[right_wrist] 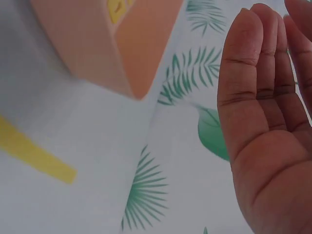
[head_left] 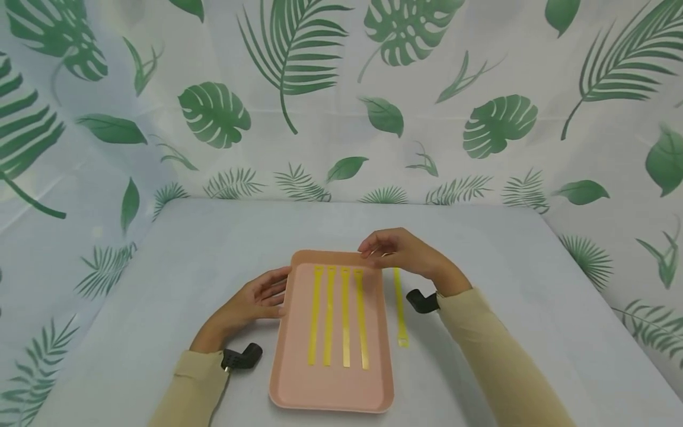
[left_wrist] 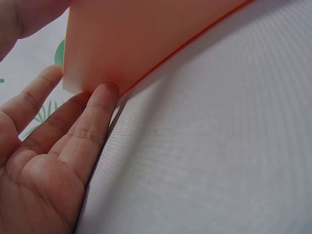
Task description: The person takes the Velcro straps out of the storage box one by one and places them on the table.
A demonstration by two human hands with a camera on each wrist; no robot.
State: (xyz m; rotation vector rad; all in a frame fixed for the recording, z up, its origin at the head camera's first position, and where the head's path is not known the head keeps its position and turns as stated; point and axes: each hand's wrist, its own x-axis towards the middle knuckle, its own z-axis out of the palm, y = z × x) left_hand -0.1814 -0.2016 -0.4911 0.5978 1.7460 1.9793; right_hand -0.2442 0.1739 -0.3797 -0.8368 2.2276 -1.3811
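A pink rectangular tray [head_left: 331, 388] lies lengthwise on the table. Inside it, several flat yellow strips [head_left: 345, 320] are lined up side by side, each with a small square end at the far side. My left hand [head_left: 248, 302] touches the tray's left side with extended fingers; in the left wrist view the fingertips rest against its outer wall [left_wrist: 131, 39]. Over the far right corner hovers my right hand [head_left: 408, 252], fingers loosely bent and holding nothing. Outside the tray, to its right, lies one more yellow strip [head_left: 399, 308], its square end toward me.
A white cloth covers the table [head_left: 187, 255]. Behind and at both sides hangs a white curtain [head_left: 320, 142] printed with green leaves. Each wrist carries a small black camera [head_left: 242, 357].
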